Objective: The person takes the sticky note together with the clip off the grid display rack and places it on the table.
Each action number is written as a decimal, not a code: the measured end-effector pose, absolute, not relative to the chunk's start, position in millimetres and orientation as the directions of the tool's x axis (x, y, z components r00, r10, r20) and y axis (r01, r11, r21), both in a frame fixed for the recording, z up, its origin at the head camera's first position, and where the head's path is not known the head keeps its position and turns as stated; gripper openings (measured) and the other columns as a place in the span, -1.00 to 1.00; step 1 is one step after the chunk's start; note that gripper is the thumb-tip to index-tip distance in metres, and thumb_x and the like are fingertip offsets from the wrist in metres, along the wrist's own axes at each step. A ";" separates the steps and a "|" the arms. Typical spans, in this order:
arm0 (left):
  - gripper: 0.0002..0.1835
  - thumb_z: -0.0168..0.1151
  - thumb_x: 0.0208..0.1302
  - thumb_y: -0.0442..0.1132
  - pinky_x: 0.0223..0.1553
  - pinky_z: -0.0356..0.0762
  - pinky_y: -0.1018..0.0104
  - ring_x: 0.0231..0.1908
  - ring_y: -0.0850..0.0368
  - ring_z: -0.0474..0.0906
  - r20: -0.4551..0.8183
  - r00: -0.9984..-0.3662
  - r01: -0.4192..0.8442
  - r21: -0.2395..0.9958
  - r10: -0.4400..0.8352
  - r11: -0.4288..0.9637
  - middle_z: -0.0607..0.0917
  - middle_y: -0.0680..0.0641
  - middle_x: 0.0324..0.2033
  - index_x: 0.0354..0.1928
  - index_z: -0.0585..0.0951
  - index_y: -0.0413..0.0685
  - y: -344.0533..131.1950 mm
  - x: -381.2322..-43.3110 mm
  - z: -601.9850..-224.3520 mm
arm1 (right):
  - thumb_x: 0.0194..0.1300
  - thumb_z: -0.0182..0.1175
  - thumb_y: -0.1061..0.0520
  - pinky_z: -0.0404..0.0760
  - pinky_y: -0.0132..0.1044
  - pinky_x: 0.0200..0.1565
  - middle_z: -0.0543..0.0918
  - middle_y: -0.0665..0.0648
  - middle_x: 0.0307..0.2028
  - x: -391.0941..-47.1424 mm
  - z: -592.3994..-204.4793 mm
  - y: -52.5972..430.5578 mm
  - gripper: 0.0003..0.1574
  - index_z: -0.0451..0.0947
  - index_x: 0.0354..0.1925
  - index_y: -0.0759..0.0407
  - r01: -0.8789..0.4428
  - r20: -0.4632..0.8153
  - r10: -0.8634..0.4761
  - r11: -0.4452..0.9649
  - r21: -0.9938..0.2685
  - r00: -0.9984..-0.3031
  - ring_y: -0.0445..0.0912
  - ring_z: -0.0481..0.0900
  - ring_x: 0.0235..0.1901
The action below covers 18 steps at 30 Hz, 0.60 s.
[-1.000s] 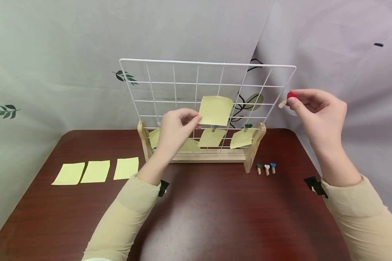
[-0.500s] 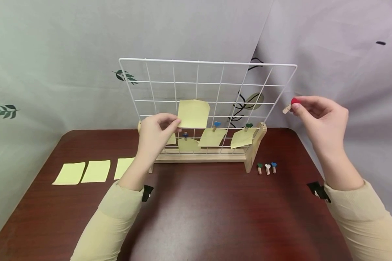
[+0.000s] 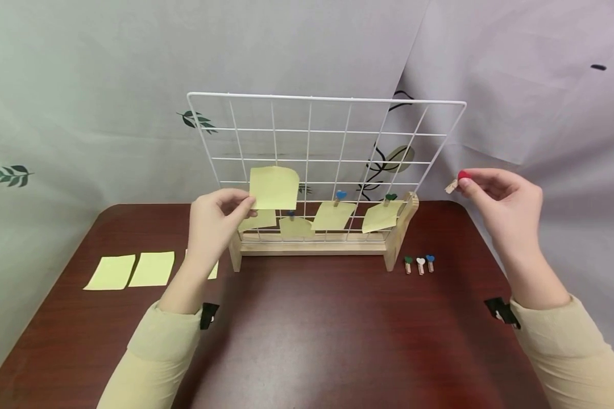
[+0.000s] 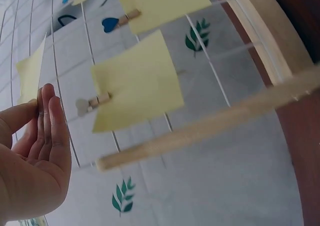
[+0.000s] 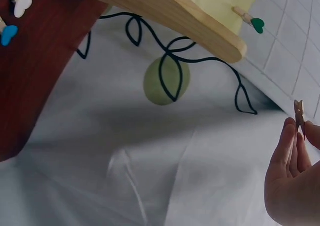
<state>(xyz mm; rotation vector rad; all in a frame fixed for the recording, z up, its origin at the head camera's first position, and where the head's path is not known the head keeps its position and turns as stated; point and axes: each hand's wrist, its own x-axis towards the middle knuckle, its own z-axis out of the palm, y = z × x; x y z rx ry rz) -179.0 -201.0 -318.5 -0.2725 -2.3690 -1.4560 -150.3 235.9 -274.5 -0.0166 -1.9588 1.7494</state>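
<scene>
My left hand (image 3: 212, 224) pinches a yellow sticky note (image 3: 274, 188) by its lower left corner, in front of the white wire grid (image 3: 307, 132). Between the thumb and fingers of my right hand (image 3: 511, 210) is a small wooden clothespin (image 3: 452, 186) with a red heart, held to the right of the grid. In the right wrist view the tip of this clothespin (image 5: 299, 111) points up. Along the grid's lower part hang several clipped notes; one note (image 4: 137, 83) has a white-heart clothespin (image 4: 92, 104), another note (image 3: 335, 216) a blue-heart one (image 3: 340, 196).
Several yellow notes (image 3: 111, 272) lie in a row at the table's left, one partly behind my left forearm. Three heart clothespins (image 3: 420, 265), green, white and blue, lie right of the wooden stand (image 3: 395, 244). A patterned cloth backdrop (image 3: 107, 102) rises behind the table (image 3: 307, 329).
My left hand has carried the note leftward and slightly down across the grid, uncovering the clipped notes in the middle. My right hand has lowered a little with the red-heart clothespin.
</scene>
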 end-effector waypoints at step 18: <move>-0.90 0.44 0.37 -0.34 -0.47 0.46 0.67 -0.50 0.66 0.64 0.375 -0.918 0.244 0.787 -0.126 0.567 0.80 0.21 -0.56 -0.19 0.84 -0.24 -258.8 -157.4 -328.4 | 0.29 0.44 0.37 0.66 -0.66 -0.26 0.83 -0.25 -0.43 -138.9 -308.8 256.8 -0.77 0.85 -0.18 0.09 -0.171 0.284 0.356 0.317 -0.933 -0.890 -0.40 0.75 -0.47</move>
